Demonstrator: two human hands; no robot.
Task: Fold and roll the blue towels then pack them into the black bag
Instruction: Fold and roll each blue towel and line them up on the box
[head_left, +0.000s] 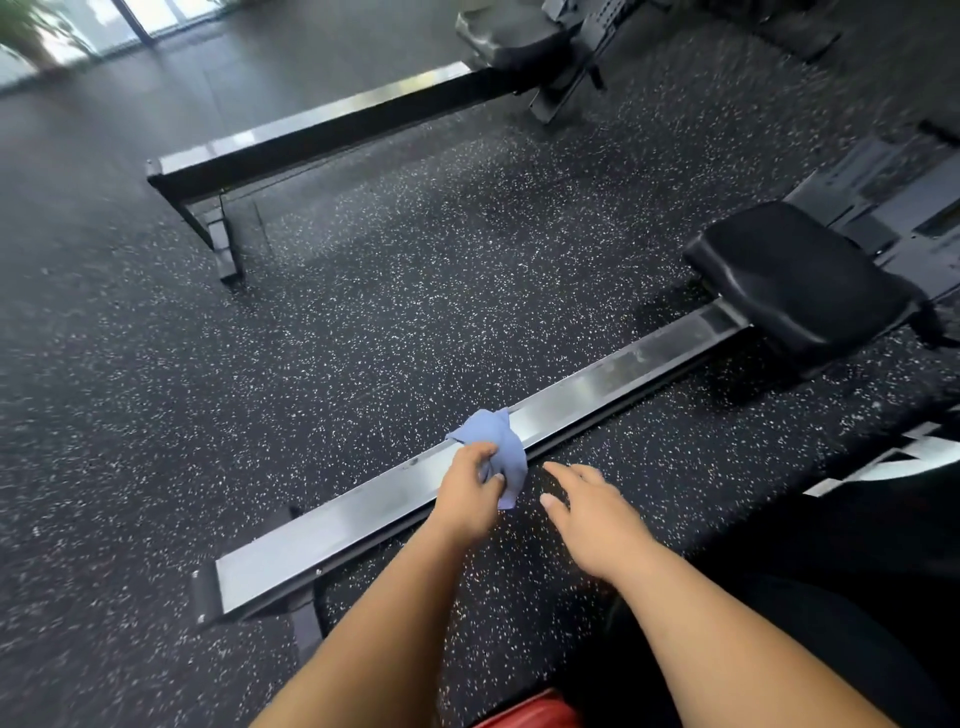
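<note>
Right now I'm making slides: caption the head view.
Left hand grips blue towel at rowing-machine rail; right hand open.

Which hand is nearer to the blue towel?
Left. The left hand grips the blue towel; the right hand is open to its right, holding nothing.

No legible text, label or number

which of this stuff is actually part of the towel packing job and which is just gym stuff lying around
Part of the job:
- blue towel, bunched, gripped by the left hand
- right hand, open beside it
- no black bag clearly in view

Just lying about:
- near rowing machine rail and its seat
- far rowing machine
- red item at the bottom edge
</note>
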